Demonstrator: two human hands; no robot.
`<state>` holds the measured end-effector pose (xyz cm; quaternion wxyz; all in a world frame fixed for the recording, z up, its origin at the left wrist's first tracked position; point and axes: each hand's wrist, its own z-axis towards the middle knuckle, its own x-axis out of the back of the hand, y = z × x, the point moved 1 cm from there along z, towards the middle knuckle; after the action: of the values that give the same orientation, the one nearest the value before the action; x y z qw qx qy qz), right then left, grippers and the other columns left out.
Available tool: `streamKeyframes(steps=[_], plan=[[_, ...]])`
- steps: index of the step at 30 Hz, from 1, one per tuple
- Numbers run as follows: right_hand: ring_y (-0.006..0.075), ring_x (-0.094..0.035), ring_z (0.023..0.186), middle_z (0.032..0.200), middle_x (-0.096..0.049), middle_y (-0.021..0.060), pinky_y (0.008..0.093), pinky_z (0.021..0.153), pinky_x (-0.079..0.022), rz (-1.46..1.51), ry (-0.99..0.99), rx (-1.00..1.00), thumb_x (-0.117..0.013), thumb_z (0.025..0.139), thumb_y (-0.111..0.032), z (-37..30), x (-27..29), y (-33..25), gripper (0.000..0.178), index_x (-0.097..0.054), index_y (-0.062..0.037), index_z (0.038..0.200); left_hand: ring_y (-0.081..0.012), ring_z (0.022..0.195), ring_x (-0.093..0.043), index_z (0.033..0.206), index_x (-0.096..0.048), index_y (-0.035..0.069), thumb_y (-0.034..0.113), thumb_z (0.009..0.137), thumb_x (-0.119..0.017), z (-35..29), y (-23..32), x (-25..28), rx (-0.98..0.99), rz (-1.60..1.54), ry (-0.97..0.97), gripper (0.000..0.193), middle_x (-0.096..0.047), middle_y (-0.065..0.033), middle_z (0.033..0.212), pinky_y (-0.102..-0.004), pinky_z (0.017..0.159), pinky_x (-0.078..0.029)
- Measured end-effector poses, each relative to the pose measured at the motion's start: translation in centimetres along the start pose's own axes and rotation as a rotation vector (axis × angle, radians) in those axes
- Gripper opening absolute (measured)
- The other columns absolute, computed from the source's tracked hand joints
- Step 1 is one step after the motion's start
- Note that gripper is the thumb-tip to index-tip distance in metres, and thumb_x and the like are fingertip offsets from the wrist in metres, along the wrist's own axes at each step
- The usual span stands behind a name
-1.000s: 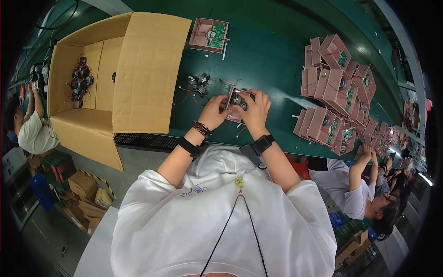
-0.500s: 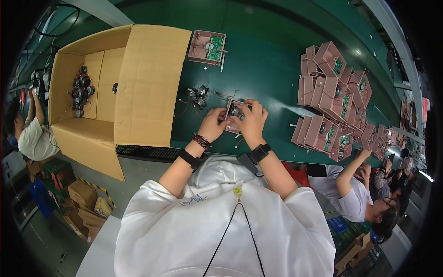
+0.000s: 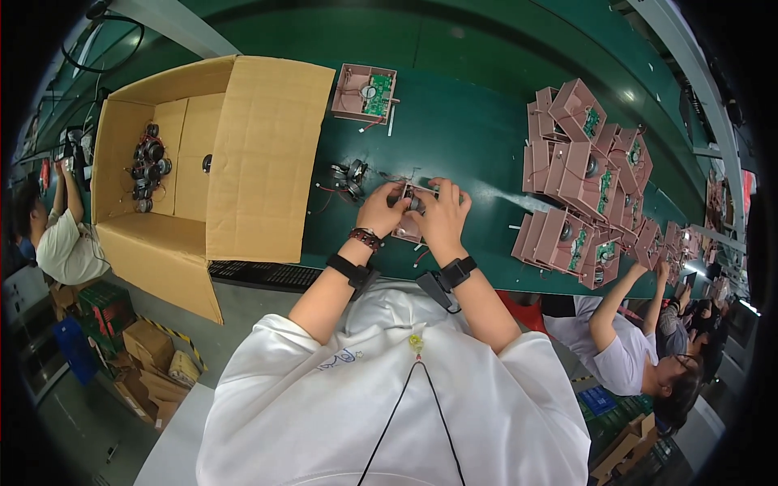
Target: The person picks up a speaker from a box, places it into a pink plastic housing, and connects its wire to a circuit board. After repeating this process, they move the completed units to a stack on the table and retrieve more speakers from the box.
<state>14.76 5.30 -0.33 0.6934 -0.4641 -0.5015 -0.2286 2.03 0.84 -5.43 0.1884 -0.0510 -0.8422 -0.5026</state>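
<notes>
A pink plastic housing (image 3: 408,232) lies on the green table in front of me, mostly covered by my hands. Inside its far part sits a small round speaker (image 3: 416,200). My left hand (image 3: 379,214) reaches over the housing's left side, fingers and thumb closed at the speaker. From the right, my right hand (image 3: 442,219) has its thumb and bent fingers on the speaker, other fingers curled past the housing's side. Just left of the hands lies a cluster of loose black speakers (image 3: 348,179) with thin wires.
A large open cardboard box (image 3: 271,162) with several speakers stands at left. Another pink housing (image 3: 354,74) with a green circuit board lies farther back. Pink housings (image 3: 579,174) are piled at right. Co-workers sit at far left (image 3: 69,243) and right (image 3: 616,348).
My left hand has shifted slightly right and farther over the housing, its fingers now at the speaker. My right hand stays nearly in place. The whole view has moved down a little.
</notes>
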Motion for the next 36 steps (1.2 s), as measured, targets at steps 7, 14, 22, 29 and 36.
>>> streamKeyframes(steps=[7, 14, 22, 29, 36], plan=[[0.0212, -0.044, 0.102, 0.104, -0.049, 0.005, 0.0429, 0.089, -0.027, -0.048, -0.044, -0.044, -0.074, 0.054, -0.016, 0.0, -0.2, 0.0, 0.035, -0.064, -0.0105, 0.087, -0.0252, 0.095, -0.058, 0.11, -0.052, 0.009, 0.027, 0.074, -0.065, 0.9, -0.1, -0.6, 0.057, 0.076, 0.005, 0.042, -0.06, -0.0079, 0.102, -0.0351, 0.079, -0.046], [0.0243, -0.044, 0.101, 0.102, -0.05, 0.005, 0.0418, 0.086, -0.031, -0.016, 0.046, 0.054, -0.07, 0.064, -0.014, -0.6, 2.7, -0.3, 0.029, -0.06, -0.0081, 0.091, -0.0168, 0.091, -0.058, 0.102, -0.054, 0.002, 0.019, 0.086, -0.054, 2.5, -0.2, -0.7, -0.14, -0.477, 0.13, 0.023, -0.062, -0.0095, 0.095, -0.0285, 0.077, -0.046], [0.0253, -0.051, 0.092, 0.096, -0.051, 0.0082, 0.035, 0.075, -0.04, 0.202, 0.164, 0.042, -0.065, 0.07, -0.01, 0.7, 4.5, 1.9, 0.026, -0.059, -0.009, 0.096, -0.0098, 0.076, -0.053, 0.089, -0.056, 0.001, 0.019, 0.093, -0.044, 2.7, 3.5, -0.4, -0.134, -0.568, -0.134, 0.022, -0.058, -0.0027, 0.076, -0.0234, 0.069, -0.043], [0.0223, -0.054, 0.087, 0.09, -0.053, 0.0043, 0.0351, 0.073, -0.04, 0.203, 0.146, 0.189, -0.062, 0.072, -0.007, 2.7, 4.1, 2.8, 0.024, -0.058, -0.0112, 0.096, -0.0111, 0.066, -0.049, 0.077, -0.056, 0.002, 0.018, 0.088, -0.046, 2.0, 2.9, -0.8, -0.218, -0.427, -0.211, 0.022, -0.053, -0.0015, 0.067, -0.0251, 0.062, -0.039], [0.0198, -0.056, 0.08, 0.079, -0.055, 0.0017, 0.0325, 0.072, -0.039, 0.17, 0.144, 0.244, -0.063, 0.071, -0.008, 2.3, 3.3, 3.7, 0.014, -0.058, -0.0107, 0.084, -0.0175, 0.067, -0.051, 0.071, -0.056, 0.003, 0.019, 0.083, -0.049, 1.5, 2.7, -0.2, -0.3, -0.269, -0.199, 0.021, -0.053, -0.0061, 0.065, -0.0306, 0.063, -0.04]])
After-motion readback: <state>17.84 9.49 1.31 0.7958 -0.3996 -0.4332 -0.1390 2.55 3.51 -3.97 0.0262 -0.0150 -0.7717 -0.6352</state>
